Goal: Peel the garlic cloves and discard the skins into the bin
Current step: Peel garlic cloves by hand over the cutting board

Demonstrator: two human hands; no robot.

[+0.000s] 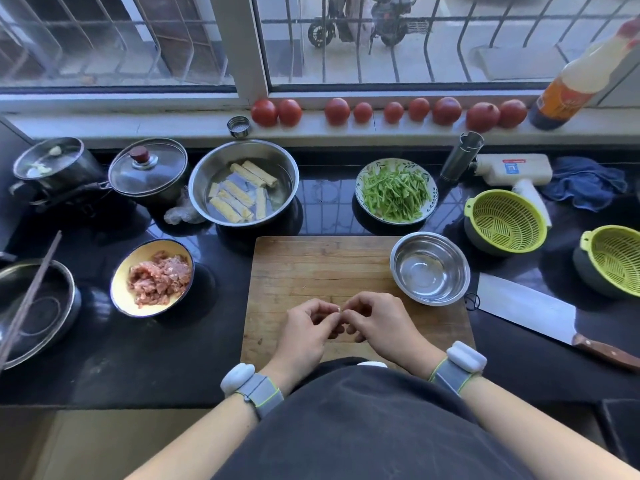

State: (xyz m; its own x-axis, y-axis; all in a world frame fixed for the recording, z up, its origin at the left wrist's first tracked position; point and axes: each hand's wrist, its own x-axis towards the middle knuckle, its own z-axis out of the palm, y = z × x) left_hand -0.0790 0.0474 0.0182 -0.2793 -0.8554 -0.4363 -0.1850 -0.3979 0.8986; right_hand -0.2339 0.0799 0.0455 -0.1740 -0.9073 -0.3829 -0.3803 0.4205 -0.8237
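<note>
steel bowl (429,268) on board's (311,265) right | cleaver (540,315) right, probably off-board

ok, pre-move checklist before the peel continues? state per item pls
1. Clove pinched between both hands: ok, left hand and right hand meet at a small white garlic clove.
2. Work over cutting board: ok.
3. Steel bowl within reach for peeled cloves: ok, empty, on the board's right corner.
4. Cleaver away from hands: ok, lies right of the board.
5. Bin located: cannot tell, none in view.
6. Skin loosened: cannot tell, fingers hide it.
</note>
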